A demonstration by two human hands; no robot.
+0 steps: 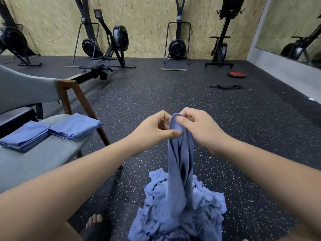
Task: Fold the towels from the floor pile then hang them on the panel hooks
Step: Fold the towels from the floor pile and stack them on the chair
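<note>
Both hands, left (152, 129) and right (197, 126), on blue towel (180, 162) above pile (154, 223).

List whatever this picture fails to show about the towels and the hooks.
- Panel hooks: none appear in the head view; they lie outside the frame.
- Floor pile: the towel count is unreadable, as it is crumpled, cut by the bottom edge and partly behind the held towel.
- Held towel: it hangs bunched from the left hand and right hand, and its lower end is lost against the pile.
- Folded towels on the chair: the layers are too small to count.
</note>
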